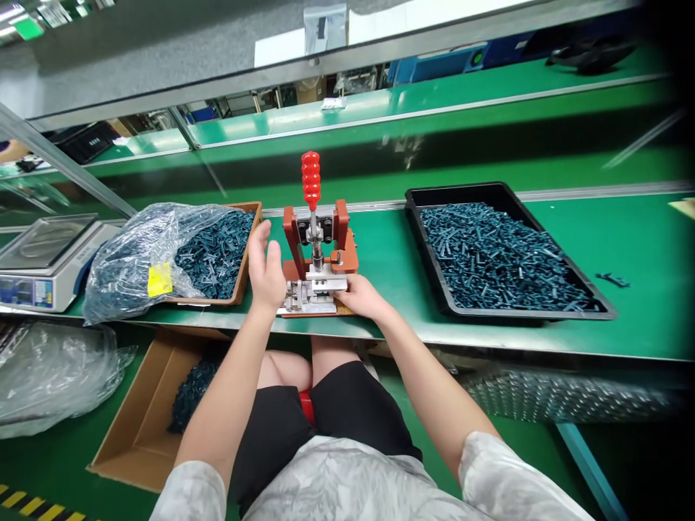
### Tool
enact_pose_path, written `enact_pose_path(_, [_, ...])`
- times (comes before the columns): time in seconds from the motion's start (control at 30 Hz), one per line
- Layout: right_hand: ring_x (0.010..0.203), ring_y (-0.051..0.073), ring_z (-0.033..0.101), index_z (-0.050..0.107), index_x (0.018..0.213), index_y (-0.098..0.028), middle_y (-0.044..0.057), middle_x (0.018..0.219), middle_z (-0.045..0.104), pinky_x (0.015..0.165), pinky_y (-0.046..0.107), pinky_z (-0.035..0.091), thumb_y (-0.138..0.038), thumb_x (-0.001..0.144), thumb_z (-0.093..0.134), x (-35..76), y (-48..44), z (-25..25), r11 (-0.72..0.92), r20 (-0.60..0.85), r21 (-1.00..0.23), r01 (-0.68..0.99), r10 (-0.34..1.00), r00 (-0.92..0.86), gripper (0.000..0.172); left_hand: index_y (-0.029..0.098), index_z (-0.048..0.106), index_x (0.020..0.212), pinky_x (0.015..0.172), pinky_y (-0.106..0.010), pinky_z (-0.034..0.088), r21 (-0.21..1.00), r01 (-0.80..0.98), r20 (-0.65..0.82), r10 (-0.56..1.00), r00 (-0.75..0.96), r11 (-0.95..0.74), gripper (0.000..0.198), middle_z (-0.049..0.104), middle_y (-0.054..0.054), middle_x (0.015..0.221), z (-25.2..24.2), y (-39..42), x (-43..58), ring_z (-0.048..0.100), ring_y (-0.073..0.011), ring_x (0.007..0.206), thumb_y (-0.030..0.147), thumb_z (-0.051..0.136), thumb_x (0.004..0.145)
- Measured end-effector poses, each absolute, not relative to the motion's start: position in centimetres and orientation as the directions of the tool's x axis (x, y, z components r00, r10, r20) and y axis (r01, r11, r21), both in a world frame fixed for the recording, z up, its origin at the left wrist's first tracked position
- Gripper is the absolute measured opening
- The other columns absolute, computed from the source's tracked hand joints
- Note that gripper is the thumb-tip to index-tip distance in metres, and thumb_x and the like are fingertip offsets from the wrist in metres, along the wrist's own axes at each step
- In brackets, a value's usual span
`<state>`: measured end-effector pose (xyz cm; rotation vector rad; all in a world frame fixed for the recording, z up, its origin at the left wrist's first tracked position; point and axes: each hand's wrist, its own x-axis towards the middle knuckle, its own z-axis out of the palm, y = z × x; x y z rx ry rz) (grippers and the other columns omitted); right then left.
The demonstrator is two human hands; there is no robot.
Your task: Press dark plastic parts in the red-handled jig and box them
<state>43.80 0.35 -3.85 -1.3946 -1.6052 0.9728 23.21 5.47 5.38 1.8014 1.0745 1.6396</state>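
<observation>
A fixture with a toggle clamp (316, 253) stands on the green bench right in front of me, its red ribbed handle (311, 179) pointing up. Beside its left side, my left hand (266, 271) is raised with fingers up and thumb apart, with nothing seen in it. My right hand (361, 295) has its fingertips closed at the right end of the fixture's metal block (320, 286); any small part between them is hidden. To the left, dark teal plastic pieces (214, 253) fill a brown tray (242, 278) partly covered by a clear bag (141, 253).
A black tray (415, 217) of similar teal pieces sits on the right, with a few loose pieces (613, 278) beyond it. A weighing scale (48, 257) stands far left. Below the bench is an open cardboard box (135, 420). A metal-framed shelf (217, 87) crosses above.
</observation>
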Motion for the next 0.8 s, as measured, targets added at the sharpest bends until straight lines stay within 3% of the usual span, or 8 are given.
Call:
enact_pose_path(0.13, [0.098,0.025,0.073,0.076,0.102,-0.019,0.005,0.105,0.079,0.09,0.035,0.056,-0.017,0.081,0.064,43.7,0.4,-4.3,0.123,0.097,-0.919,0.374,0.991,-0.089,0.024,0.033,0.048,0.144,0.118,-0.047,0.045,0.659,0.026,0.745,0.657,0.112,-0.752,0.053,0.055,-0.007,0.147,12.4,4.5,26.6,0.055,-0.0274,0.139,0.06,0.053,0.099])
enact_pose_path(0.23, [0.098,0.025,0.072,0.076,0.101,-0.019,0.005,0.104,0.078,0.09,0.035,0.055,-0.016,0.079,0.062,43.7,0.3,-4.2,0.139,0.112,-0.929,0.342,0.989,-0.095,0.026,0.032,0.049,0.141,0.104,-0.042,0.053,0.64,-0.094,0.761,0.613,0.212,-0.763,0.047,0.063,-0.006,0.125,14.9,2.2,29.0,0.067,-0.0227,0.116,0.055,0.054,0.1])
enact_pose_path(0.3, [0.097,0.025,0.071,0.076,0.099,-0.018,0.004,0.098,0.078,0.089,0.034,0.055,-0.015,0.076,0.062,43.6,0.1,-3.9,0.153,0.126,-0.935,0.321,0.987,-0.104,0.027,0.029,0.054,0.134,0.095,-0.038,0.056,0.618,-0.144,0.782,0.585,0.215,-0.773,0.038,0.064,-0.004,0.104,14.6,0.7,29.7,0.067,-0.019,0.099,0.05,0.052,0.102])
enact_pose_path(0.37, [0.094,0.025,0.071,0.076,0.097,-0.017,0.003,0.09,0.077,0.087,0.033,0.055,-0.014,0.074,0.062,43.6,-0.1,-3.6,0.155,0.128,-0.939,0.308,0.986,-0.106,0.028,0.027,0.057,0.124,0.091,-0.037,0.055,0.594,-0.16,0.803,0.57,0.173,-0.788,0.031,0.061,-0.003,0.095,13.4,-0.2,29.8,0.064,-0.0179,0.093,0.048,0.051,0.103])
enact_pose_path(0.63, [0.093,0.025,0.069,0.072,0.088,-0.017,0.003,0.086,0.076,0.087,0.032,0.052,-0.009,0.073,0.055,43.6,-0.4,-3.3,0.18,0.154,-0.912,0.367,0.983,-0.098,0.024,0.027,0.053,0.118,0.097,-0.04,0.052,0.575,-0.106,0.818,0.571,0.069,-0.811,0.031,0.055,-0.003,0.103,10.7,-0.3,30.1,0.06,-0.0189,0.1,0.051,0.057,0.099])
enact_pose_path(0.8, [0.099,0.025,0.071,0.073,0.091,-0.018,0.004,0.093,0.078,0.091,0.031,0.053,-0.008,0.079,0.055,43.5,-0.4,-3.3,0.217,0.187,-0.904,0.369,0.975,-0.116,0.024,0.026,0.055,0.107,0.092,-0.037,0.053,0.599,-0.08,0.8,0.599,0.028,-0.797,0.027,0.054,-0.001,0.095,11.7,-0.1,30.7,0.061,-0.0166,0.091,0.051,0.06,0.098])
